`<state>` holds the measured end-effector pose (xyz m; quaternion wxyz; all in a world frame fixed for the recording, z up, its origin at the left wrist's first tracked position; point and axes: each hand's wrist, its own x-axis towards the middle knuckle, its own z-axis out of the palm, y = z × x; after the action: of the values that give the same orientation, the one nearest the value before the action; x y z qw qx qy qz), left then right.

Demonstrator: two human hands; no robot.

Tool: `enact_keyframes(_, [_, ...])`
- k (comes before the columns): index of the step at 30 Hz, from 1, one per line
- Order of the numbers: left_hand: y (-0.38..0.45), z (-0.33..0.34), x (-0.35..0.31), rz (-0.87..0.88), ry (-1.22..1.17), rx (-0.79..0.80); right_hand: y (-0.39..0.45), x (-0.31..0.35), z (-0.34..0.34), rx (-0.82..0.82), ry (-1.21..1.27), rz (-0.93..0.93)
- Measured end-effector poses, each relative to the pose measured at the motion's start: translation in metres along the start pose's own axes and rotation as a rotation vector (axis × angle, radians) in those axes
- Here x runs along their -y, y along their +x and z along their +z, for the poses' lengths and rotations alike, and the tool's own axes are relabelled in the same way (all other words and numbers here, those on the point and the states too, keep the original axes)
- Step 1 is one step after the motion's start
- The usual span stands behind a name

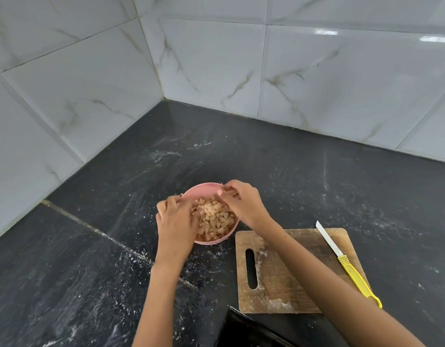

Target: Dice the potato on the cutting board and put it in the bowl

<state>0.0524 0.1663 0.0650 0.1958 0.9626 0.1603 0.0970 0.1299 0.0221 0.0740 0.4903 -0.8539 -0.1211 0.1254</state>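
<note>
Pink plastic, that bowl (pixel 191 194), and it sits on the dark speckled surface (pixel 291 171) just left of the wooden cutting board (pixel 279 284). Diced potato (pixel 216 219) fills it, pale little cubes heaped in the middle. Both hands are over the bowl. The left hand (pixel 176 221) is at the near-left rim with its fingers curled down into the pile, touching the pieces; whether it grips any I cannot tell. The right hand (pixel 244 201) hangs over the far-right rim, its fingertips bunched together as if pinching a few bits, though what they hold is too small to make out. On the cutting board, only pale smears show. A knife (pixel 341 259) with a yellow handle and white blade lies slantwise along the board's right edge, its handle end overhanging onto the surface. White flecks dust the surface around the bowl.
</note>
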Motion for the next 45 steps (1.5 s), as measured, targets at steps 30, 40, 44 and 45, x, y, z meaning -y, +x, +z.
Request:
enact_keyframes(30, [-0.007, 0.003, 0.01, 0.021, -0.22, -0.094, 0.0, 0.02, -0.014, 0.061, -0.511, -0.398])
enact_keyframes(40, [-0.034, 0.03, 0.016, 0.231, 0.049, 0.004, -0.07, -0.047, -0.031, -0.126, -0.492, -0.457])
enact_keyframes(44, [-0.042, 0.037, 0.011, 0.325, 0.084, -0.047, -0.1, -0.07, -0.044, -0.194, -0.264, -0.35])
enact_keyframes(45, [-0.043, 0.039, 0.01, 0.339, 0.084, -0.057, -0.1, -0.068, -0.044, -0.226, -0.191, -0.335])
